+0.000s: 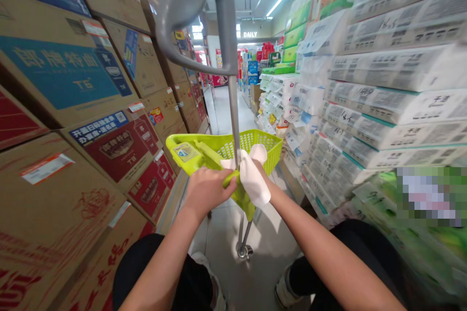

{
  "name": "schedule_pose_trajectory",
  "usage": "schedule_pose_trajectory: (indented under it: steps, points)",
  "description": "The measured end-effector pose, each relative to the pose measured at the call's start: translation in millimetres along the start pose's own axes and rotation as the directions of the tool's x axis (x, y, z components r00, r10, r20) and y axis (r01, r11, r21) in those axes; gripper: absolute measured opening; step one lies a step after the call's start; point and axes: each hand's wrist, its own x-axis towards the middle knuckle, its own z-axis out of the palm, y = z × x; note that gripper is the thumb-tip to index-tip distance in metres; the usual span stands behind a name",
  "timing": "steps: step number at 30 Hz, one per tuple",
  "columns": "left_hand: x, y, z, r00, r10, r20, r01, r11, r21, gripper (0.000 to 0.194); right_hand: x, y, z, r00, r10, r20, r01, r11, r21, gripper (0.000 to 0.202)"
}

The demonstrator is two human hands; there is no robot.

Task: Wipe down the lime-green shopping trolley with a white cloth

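Note:
A lime-green shopping basket [193,142] with holed walls sits on a wheeled metal frame in front of me. From it rises a thin metal pole [233,112], topped by a grey loop handle [226,24]. My left hand [211,187] is closed around the basket's near edge, left of the pole. A white cloth [255,182] hangs bunched against the pole and the near edge. My right hand [261,170], mostly covered by this cloth, grips it just right of the pole; its fingers are largely hidden. The basket's inside is only partly visible.
Stacked cardboard cartons [69,73] with price tags wall in the left side. Piles of wrapped tissue packs [397,102] stand on the right. A narrow tiled aisle [224,107] runs ahead between them. One caster [244,251] shows on the floor between my feet.

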Motion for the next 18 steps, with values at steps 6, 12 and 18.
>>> schedule_pose_trajectory:
  steps: [6,12,18]
  points:
    - [-28.3,-60.3,-7.5,0.987,0.133,-0.090,-0.146,0.976,-0.161,0.020,-15.4,39.9,11.8,0.996,-0.076,-0.050,0.056,0.945,-0.322,0.033]
    - [-54.3,-116.3,-18.2,0.991,0.108,-0.081,-0.128,0.939,-0.320,0.021,-47.3,130.3,-39.5,0.986,0.033,-0.164,-0.112,0.859,-0.500,0.034]
    - [-54.6,-122.8,-18.4,0.980,0.131,-0.149,-0.177,0.918,-0.356,0.019,-65.9,140.6,-39.1,0.935,0.102,-0.340,-0.278,0.806,-0.523,0.032]
